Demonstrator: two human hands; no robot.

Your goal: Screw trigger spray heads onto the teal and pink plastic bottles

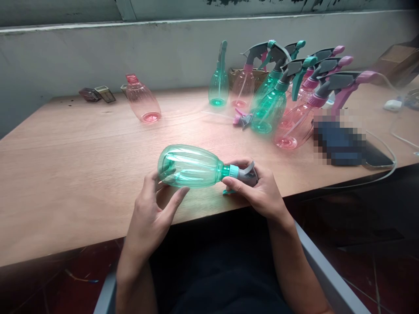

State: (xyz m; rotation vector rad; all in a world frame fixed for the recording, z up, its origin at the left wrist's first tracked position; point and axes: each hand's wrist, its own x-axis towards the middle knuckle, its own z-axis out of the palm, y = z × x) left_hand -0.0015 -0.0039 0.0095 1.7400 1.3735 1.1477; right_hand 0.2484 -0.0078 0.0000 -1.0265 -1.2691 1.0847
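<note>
The green bottle [191, 165] lies sideways between the two hands, just above the near edge of the wooden table [81, 174], its base toward the left hand [157, 213] and its neck toward the right hand [265, 192]. A grey sprayer head [249, 175] with a teal collar [233, 171] sits at the neck, so the joining of these two parts looks well along, though I cannot tell whether the collar is fully tight. Beyond, a cluster of spray bottles [268, 111] stands with heads on, which I read as finished pieces; a pink bottle [143, 101] stands apart with a bare neck, and a loose pink-and-grey sprayer head [242, 119] lies on the tabletop, so at least that pair appears left to join. The right hand is closed around the sprayer head, thumb pressed near the collar. The left hand is loosely cupped at the base, fingers reaching behind and thumb spread clear below (how much weight it bears, I cannot tell).
</note>
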